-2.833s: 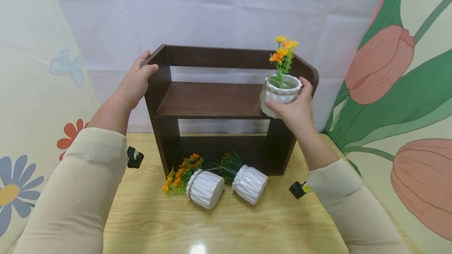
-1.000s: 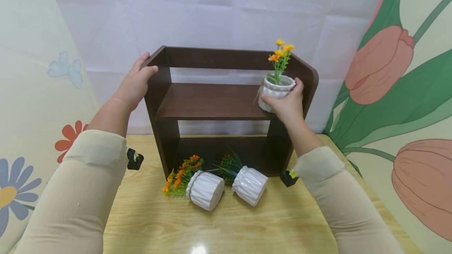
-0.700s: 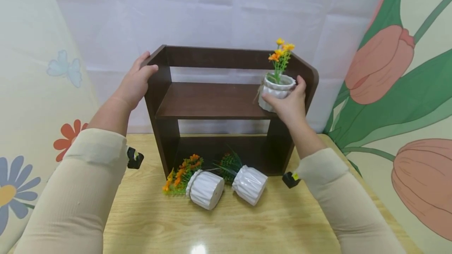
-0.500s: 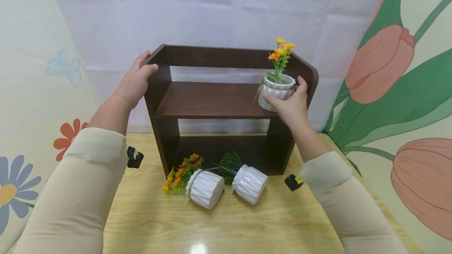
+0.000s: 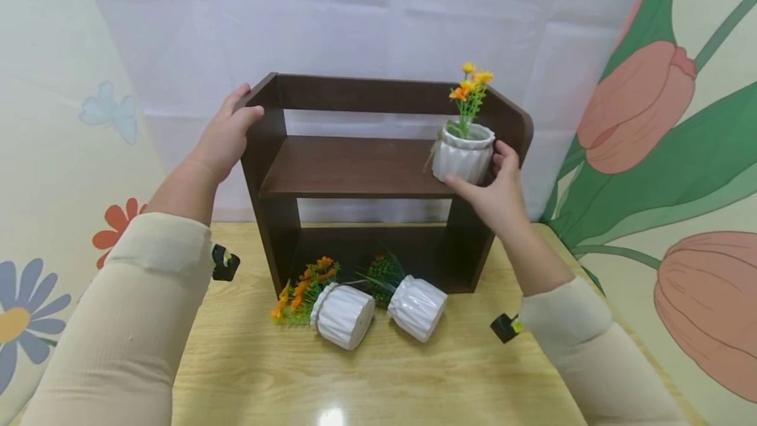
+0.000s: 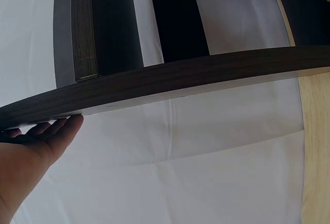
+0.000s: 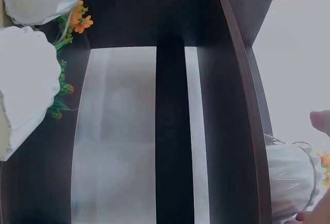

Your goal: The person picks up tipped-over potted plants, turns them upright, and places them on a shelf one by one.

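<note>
My left hand (image 5: 227, 140) grips the left side panel of a dark brown two-tier shelf (image 5: 355, 166), its thumb over the front edge; in the left wrist view the fingers lie against the panel's outer face. A white ribbed flowerpot (image 5: 461, 156) with yellow-orange flowers and a twine tie stands upright at the right end of the upper tier. Loosely spread round its lower right side is my right hand (image 5: 497, 192), thumb near the base. In the right wrist view this thumb (image 7: 320, 122) stands apart from the pot, while other fingertips are close to its rim.
Two more white flowerpots lie on their sides before the lower tier: one with orange flowers (image 5: 343, 316), one with green grassy leaves (image 5: 417, 309). Both rest on the light wooden table (image 5: 378, 380). A white cloth (image 5: 378, 12) hangs behind the shelf.
The upright flowerpot has moved slightly left and back onto the upper tier. My right hand has since loosened from it and slid down and right. My left hand has stayed put.
</note>
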The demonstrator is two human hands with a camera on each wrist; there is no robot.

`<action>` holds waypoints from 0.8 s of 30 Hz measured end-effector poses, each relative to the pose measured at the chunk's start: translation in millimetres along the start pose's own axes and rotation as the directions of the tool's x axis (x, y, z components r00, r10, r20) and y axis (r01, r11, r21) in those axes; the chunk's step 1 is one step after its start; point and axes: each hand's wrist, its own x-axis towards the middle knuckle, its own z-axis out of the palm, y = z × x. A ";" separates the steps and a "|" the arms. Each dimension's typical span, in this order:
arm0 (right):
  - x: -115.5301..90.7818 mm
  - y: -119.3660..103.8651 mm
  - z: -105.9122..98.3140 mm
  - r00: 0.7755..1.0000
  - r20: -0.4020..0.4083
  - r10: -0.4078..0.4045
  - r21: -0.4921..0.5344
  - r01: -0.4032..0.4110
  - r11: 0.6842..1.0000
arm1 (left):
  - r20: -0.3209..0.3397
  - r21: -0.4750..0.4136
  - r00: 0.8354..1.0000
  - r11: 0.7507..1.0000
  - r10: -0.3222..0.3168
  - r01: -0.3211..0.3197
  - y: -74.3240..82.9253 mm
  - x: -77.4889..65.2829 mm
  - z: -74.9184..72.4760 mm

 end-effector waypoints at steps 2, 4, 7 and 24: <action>-5.1 1.1 -2.3 1.000 0.022 -0.007 0.003 0.007 1.000 | -0.004 0.005 1.000 1.000 0.004 -0.004 0.9 -0.2 0.3; -10.5 2.1 -4.2 0.999 0.046 -0.013 0.005 0.013 1.000 | -0.007 0.005 1.000 1.000 0.006 -0.006 1.4 -0.4 0.3; -17.8 4.6 -6.1 0.996 0.082 -0.017 -0.016 0.018 1.000 | -0.008 0.000 1.000 1.000 0.008 -0.008 1.8 -0.8 0.4; -49.3 25.4 0.2 0.954 0.276 -0.116 -0.084 0.144 0.986 | 0.000 -0.009 1.000 1.000 0.006 -0.006 -0.9 0.4 0.0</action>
